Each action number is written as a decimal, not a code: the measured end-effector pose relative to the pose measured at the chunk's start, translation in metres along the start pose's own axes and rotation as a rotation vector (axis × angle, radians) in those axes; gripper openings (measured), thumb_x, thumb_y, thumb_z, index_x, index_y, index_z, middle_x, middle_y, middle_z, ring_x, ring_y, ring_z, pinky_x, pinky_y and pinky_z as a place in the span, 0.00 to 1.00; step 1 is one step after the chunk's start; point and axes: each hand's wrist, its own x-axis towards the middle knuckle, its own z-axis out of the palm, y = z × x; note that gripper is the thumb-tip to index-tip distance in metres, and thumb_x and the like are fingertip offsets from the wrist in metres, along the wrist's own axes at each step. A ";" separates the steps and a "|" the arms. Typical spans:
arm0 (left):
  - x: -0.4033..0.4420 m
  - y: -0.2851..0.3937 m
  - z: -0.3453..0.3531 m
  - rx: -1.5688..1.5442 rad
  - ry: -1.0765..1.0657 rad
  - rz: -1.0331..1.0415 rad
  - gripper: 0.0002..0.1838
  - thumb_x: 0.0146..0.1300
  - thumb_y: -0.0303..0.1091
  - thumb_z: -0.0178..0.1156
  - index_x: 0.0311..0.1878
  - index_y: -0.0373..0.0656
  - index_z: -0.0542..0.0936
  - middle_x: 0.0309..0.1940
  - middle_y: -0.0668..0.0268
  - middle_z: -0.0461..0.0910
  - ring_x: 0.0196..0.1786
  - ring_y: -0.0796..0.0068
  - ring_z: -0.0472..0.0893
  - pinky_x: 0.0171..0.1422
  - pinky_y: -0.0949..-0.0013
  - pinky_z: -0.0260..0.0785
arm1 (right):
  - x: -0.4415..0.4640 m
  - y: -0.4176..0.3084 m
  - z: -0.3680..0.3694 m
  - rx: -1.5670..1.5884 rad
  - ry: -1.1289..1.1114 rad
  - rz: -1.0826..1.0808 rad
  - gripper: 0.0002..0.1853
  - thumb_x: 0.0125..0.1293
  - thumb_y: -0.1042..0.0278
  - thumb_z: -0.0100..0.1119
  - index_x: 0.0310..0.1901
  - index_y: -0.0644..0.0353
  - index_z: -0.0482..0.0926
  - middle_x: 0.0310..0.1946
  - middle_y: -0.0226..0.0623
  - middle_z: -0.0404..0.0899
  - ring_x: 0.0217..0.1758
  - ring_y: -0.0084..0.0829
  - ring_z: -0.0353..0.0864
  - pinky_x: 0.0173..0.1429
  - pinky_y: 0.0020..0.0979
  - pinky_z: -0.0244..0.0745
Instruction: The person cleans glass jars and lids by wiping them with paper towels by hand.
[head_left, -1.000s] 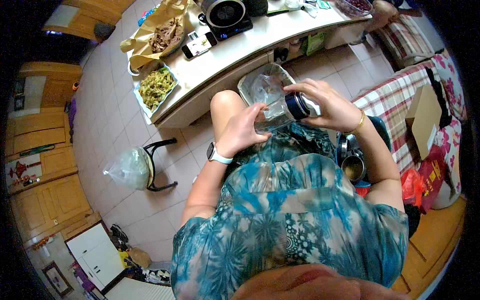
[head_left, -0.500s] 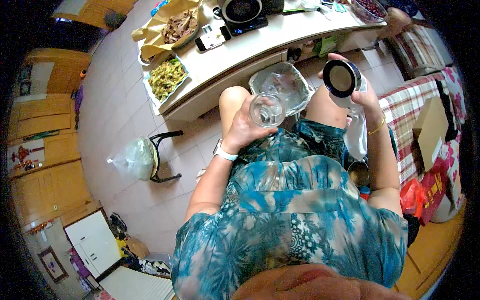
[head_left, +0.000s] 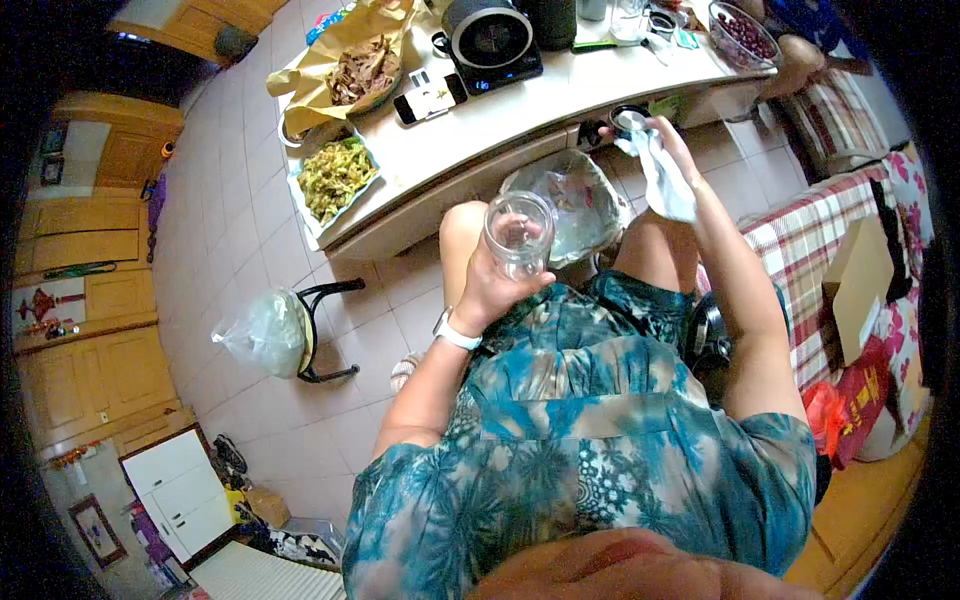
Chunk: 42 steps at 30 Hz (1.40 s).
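My left hand (head_left: pixel 488 292) is wrapped round a clear glass jar (head_left: pixel 520 240), its open mouth facing up. Above my right thigh and farther forward, my right hand (head_left: pixel 676 150) grips a round dark-rimmed lid (head_left: pixel 628 119). From the same hand hangs a white cloth or tissue (head_left: pixel 664 182), partly against the lid. Between my knees stands a bin (head_left: pixel 612 185) lined with a clear plastic bag, just beyond the jar.
A long table (head_left: pixel 420 150) ahead bears greens (head_left: pixel 335 178), meat on brown paper (head_left: pixel 362 72), a phone (head_left: pixel 430 98), a black appliance (head_left: pixel 490 40) and a bowl of dark red fruit (head_left: pixel 742 38). A stool (head_left: pixel 318 330) with a plastic bag stands left. Another person's limb shows at upper right.
My right hand has moved forward and left with the lid and cloth, and the lid has tilted. The glass jar has shifted slightly left and is more upright in my left hand.
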 end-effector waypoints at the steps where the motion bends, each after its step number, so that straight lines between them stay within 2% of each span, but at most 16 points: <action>1: 0.003 0.002 -0.004 0.120 -0.003 0.022 0.45 0.43 0.46 0.85 0.63 0.43 0.71 0.55 0.62 0.77 0.61 0.62 0.76 0.70 0.58 0.67 | 0.032 0.001 -0.035 -0.077 0.118 -0.011 0.26 0.72 0.52 0.45 0.60 0.66 0.74 0.50 0.50 0.85 0.46 0.36 0.88 0.48 0.32 0.84; 4: 0.003 -0.006 0.001 -0.079 -0.086 0.014 0.45 0.50 0.33 0.82 0.68 0.39 0.66 0.56 0.64 0.75 0.61 0.71 0.76 0.69 0.66 0.70 | 0.109 -0.004 -0.086 -0.229 0.490 -0.046 0.23 0.73 0.51 0.48 0.48 0.66 0.80 0.39 0.47 0.87 0.36 0.37 0.89 0.40 0.37 0.83; 8: -0.006 -0.030 0.009 -0.229 -0.084 -0.104 0.49 0.46 0.36 0.85 0.68 0.41 0.65 0.57 0.64 0.76 0.63 0.69 0.76 0.71 0.63 0.68 | 0.194 -0.007 -0.164 -0.375 0.711 -0.101 0.27 0.72 0.50 0.46 0.49 0.71 0.80 0.40 0.52 0.87 0.37 0.44 0.89 0.40 0.38 0.84; 10: -0.006 -0.034 0.007 -0.217 -0.086 -0.121 0.48 0.46 0.36 0.84 0.68 0.41 0.65 0.57 0.64 0.76 0.62 0.70 0.76 0.71 0.64 0.68 | 0.211 -0.012 -0.170 -1.006 1.015 0.035 0.34 0.70 0.43 0.47 0.53 0.74 0.81 0.47 0.54 0.86 0.50 0.50 0.86 0.58 0.44 0.77; 13: -0.002 -0.034 0.007 -0.238 -0.078 -0.132 0.47 0.48 0.34 0.83 0.68 0.41 0.65 0.57 0.64 0.77 0.62 0.70 0.76 0.70 0.64 0.68 | 0.218 -0.019 -0.157 -1.243 0.999 0.113 0.35 0.69 0.41 0.47 0.51 0.73 0.83 0.49 0.58 0.84 0.57 0.54 0.83 0.62 0.45 0.72; 19: 0.011 -0.036 0.009 -0.271 -0.034 -0.176 0.43 0.50 0.32 0.82 0.66 0.37 0.68 0.55 0.61 0.77 0.60 0.69 0.78 0.68 0.65 0.70 | 0.183 -0.038 -0.122 -1.490 0.838 0.211 0.40 0.66 0.28 0.53 0.44 0.69 0.86 0.39 0.53 0.86 0.46 0.47 0.87 0.52 0.43 0.77; 21: 0.016 -0.035 0.009 -0.189 -0.063 -0.271 0.42 0.49 0.31 0.82 0.65 0.39 0.68 0.54 0.64 0.76 0.61 0.72 0.75 0.70 0.65 0.67 | 0.161 -0.041 -0.105 -1.152 0.779 -0.069 0.36 0.66 0.32 0.58 0.50 0.66 0.83 0.39 0.43 0.85 0.41 0.36 0.86 0.48 0.34 0.78; 23: 0.019 -0.032 0.011 -0.174 -0.056 -0.294 0.41 0.51 0.33 0.80 0.65 0.39 0.68 0.52 0.62 0.77 0.57 0.71 0.77 0.65 0.67 0.71 | 0.100 -0.039 0.006 -0.739 0.538 -0.343 0.29 0.70 0.43 0.62 0.55 0.65 0.79 0.42 0.35 0.83 0.43 0.28 0.83 0.51 0.28 0.77; 25: 0.021 -0.033 0.015 -0.157 -0.060 -0.449 0.40 0.52 0.34 0.80 0.64 0.38 0.68 0.49 0.62 0.78 0.53 0.71 0.79 0.59 0.68 0.74 | 0.048 -0.027 0.079 -0.831 0.343 -0.659 0.20 0.74 0.57 0.60 0.57 0.65 0.77 0.49 0.35 0.82 0.48 0.28 0.82 0.55 0.29 0.76; 27: 0.023 -0.035 0.022 -0.097 -0.075 -0.442 0.39 0.52 0.35 0.79 0.64 0.38 0.68 0.48 0.61 0.79 0.49 0.73 0.80 0.55 0.69 0.76 | 0.000 -0.005 0.146 -0.867 0.203 -0.675 0.14 0.73 0.65 0.60 0.54 0.65 0.79 0.49 0.38 0.83 0.52 0.31 0.82 0.57 0.31 0.76; 29: 0.026 -0.032 0.028 0.040 -0.025 -0.352 0.39 0.51 0.39 0.79 0.62 0.37 0.69 0.44 0.55 0.83 0.47 0.61 0.85 0.53 0.62 0.77 | -0.022 0.011 0.167 -1.273 0.010 -0.794 0.12 0.71 0.68 0.61 0.50 0.67 0.80 0.50 0.41 0.83 0.52 0.34 0.83 0.57 0.32 0.77; 33: 0.027 -0.015 0.026 0.177 0.030 -0.189 0.36 0.51 0.38 0.78 0.60 0.39 0.70 0.43 0.55 0.83 0.47 0.55 0.84 0.53 0.59 0.77 | -0.040 0.024 0.167 -1.311 -0.010 -0.724 0.10 0.65 0.74 0.66 0.47 0.66 0.81 0.50 0.41 0.84 0.52 0.37 0.84 0.57 0.33 0.78; 36: 0.024 -0.010 0.020 0.347 0.019 -0.162 0.38 0.49 0.38 0.77 0.62 0.39 0.70 0.47 0.55 0.81 0.51 0.55 0.82 0.56 0.57 0.76 | -0.050 0.023 0.163 -1.165 0.128 -0.374 0.08 0.65 0.70 0.67 0.42 0.65 0.83 0.50 0.42 0.83 0.51 0.35 0.82 0.58 0.33 0.75; 39: 0.025 -0.008 0.012 0.601 0.016 -0.090 0.38 0.48 0.35 0.77 0.63 0.40 0.70 0.49 0.56 0.79 0.52 0.54 0.80 0.58 0.54 0.73 | -0.056 0.042 0.147 -1.644 0.074 -0.575 0.08 0.65 0.69 0.66 0.41 0.64 0.83 0.46 0.40 0.81 0.45 0.32 0.81 0.51 0.30 0.75; 40: 0.025 -0.007 0.010 0.674 0.009 -0.054 0.38 0.47 0.35 0.76 0.62 0.41 0.71 0.49 0.56 0.79 0.53 0.54 0.79 0.58 0.54 0.72 | -0.053 0.052 0.142 -1.601 0.088 -0.748 0.12 0.64 0.63 0.68 0.42 0.62 0.82 0.32 0.42 0.79 0.35 0.41 0.80 0.45 0.37 0.75; 42: 0.024 0.000 0.010 0.753 -0.020 -0.031 0.38 0.48 0.34 0.76 0.63 0.41 0.70 0.50 0.55 0.77 0.54 0.52 0.77 0.59 0.54 0.69 | -0.052 0.062 0.136 -1.488 0.165 -0.562 0.12 0.66 0.62 0.67 0.42 0.62 0.82 0.31 0.39 0.80 0.34 0.36 0.80 0.44 0.35 0.75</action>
